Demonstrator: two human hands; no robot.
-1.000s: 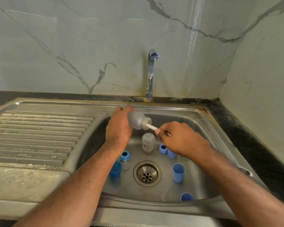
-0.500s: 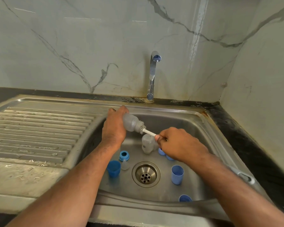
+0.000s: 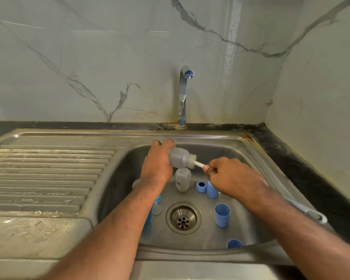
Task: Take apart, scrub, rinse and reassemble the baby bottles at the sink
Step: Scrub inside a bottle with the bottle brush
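Change: since half a second ago the brush head has gone back inside the bottle, so only its white handle shows at the neck.
Left hand: the left hand [image 3: 157, 164] has fingers curled round the base of a frosted baby bottle [image 3: 179, 158], held on its side above the back of the sink basin [image 3: 226, 153], mouth pointing right.
Right hand: the right hand [image 3: 231, 177] pinches the white bottle brush handle [image 3: 198, 164] between thumb and curled fingers, just right of the bottle mouth.
Second bottle: another frosted bottle [image 3: 182, 179] sits in the basin directly under the held one, behind the drain [image 3: 183, 217].
Blue parts: a screw ring [image 3: 201, 186] and a cap [image 3: 212, 191] stand side by side right of the second bottle; a blue cup-shaped cap [image 3: 222, 215] stands right of the drain; another cap [image 3: 234, 243] sits at the front edge.
Left of drain: a clear teat [image 3: 157, 208] and blue pieces lie partly hidden by the left forearm.
Tap: the chrome tap [image 3: 183, 93] rises behind the back rim.
Draining board: the ribbed draining board [image 3: 49, 174] is wet.
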